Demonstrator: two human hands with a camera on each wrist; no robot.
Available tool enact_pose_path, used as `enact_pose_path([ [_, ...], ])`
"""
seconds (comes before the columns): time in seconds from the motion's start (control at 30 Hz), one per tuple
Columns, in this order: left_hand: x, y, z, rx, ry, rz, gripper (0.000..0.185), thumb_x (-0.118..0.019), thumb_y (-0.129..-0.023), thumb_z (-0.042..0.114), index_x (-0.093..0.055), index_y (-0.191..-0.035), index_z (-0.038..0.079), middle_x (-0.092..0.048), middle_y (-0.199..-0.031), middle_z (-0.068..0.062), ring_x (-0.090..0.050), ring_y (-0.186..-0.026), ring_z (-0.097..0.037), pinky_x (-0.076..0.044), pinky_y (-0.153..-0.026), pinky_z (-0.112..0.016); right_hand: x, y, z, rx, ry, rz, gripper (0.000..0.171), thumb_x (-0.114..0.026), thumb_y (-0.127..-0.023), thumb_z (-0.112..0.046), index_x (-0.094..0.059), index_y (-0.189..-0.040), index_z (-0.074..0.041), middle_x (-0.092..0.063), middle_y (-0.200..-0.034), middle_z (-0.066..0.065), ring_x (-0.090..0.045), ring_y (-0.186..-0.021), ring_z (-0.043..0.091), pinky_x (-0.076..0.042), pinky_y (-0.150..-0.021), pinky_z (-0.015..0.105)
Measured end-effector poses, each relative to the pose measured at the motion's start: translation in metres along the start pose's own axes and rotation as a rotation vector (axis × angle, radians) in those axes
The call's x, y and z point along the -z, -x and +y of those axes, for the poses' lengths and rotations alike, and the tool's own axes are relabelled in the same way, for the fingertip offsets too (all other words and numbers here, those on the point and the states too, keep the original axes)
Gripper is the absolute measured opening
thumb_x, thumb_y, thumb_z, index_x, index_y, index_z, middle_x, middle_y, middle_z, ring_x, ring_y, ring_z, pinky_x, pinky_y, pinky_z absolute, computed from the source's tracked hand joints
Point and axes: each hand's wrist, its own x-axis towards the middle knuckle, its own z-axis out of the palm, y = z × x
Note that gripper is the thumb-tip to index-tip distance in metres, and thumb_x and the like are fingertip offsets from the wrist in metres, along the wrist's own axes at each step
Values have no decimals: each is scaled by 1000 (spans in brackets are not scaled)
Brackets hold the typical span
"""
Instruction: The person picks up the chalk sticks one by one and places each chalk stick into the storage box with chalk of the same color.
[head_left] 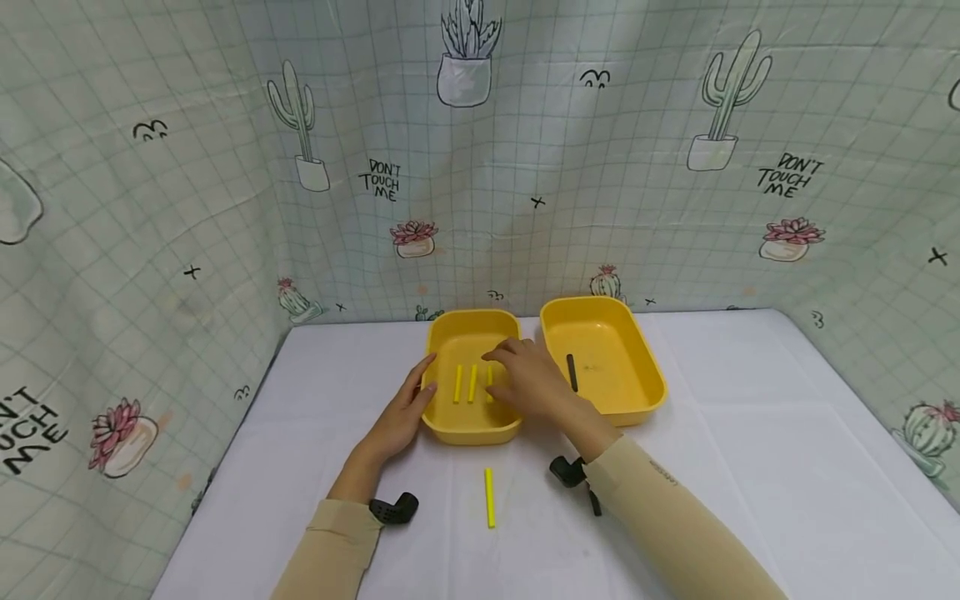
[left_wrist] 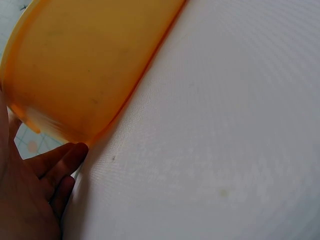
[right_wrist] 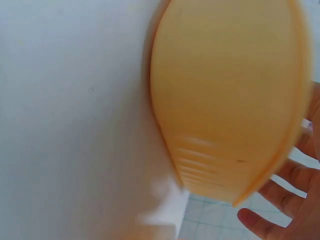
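Left hand (head_left: 397, 412), relaxed, rests against the left yellow tray (head_left: 471, 437), I judge to steady it; right hand (head_left: 531, 379), grasping nothing, hovers loosely near three parallel yellow sticks (head_left: 472, 383) inside

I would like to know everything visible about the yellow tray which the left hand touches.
The yellow tray is shallow, apparently plastic, with rounded corners, walls and a rim. It stands upright on the white cloth, left of a similar tray. Three yellow sticks lie inside, nearly parallel. The left hand touches its left side; the right hand is over its right side, contact unclear.
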Motion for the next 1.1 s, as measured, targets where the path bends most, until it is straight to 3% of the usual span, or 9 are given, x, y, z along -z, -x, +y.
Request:
enact_pose_path([
  [0.23, 1, 1, -2, 2, -12, -3, 55, -40, -111, 46, -20, -163, 45, -18, -174, -4, -22, -160, -34, -19, -128, -60, 9, 26, -3, 67, -63, 31, 51, -79, -91, -33, -66, -138, -16, -60, -141, 9, -56, -131, 30, -47, -110, 54],
  [0.63, 0, 0, -1, -9, -19, -7, 55, -40, -111, 48, -20, -162, 46, -17, -175, -3, -18, -161, -31, -17, -130, -56, 27, 71, -18, 98, -154, 45, 62, -83, -88, -36, -59, -144, -22, -58, -145, 1, -58, -129, 26, -48, -110, 52],
  [0.8, 0, -2, 1, -14, -16, -8, 55, -40, -111, 49, -20, -162, 46, -16, -175, -2, -17, -162, -29, -16, -130, -56, 29, 81, -21, 116, -168, 27, 62, -83, -88, -36, -58, -143, -24, -58, -145, -2, -60, -127, 22, -52, -108, 47],
  [1.1, -1, -1, -2, -4, -10, -8, 56, -40, -110, 50, -19, -162, 47, -15, -175, -1, -16, -162, -29, -14, -130, -56, 30, 89, -21, 183, -151, 37, 58, -84, -87, -35, -61, -136, -16, -61, -136, -1, -64, -121, 21, -55, -102, 43],
])
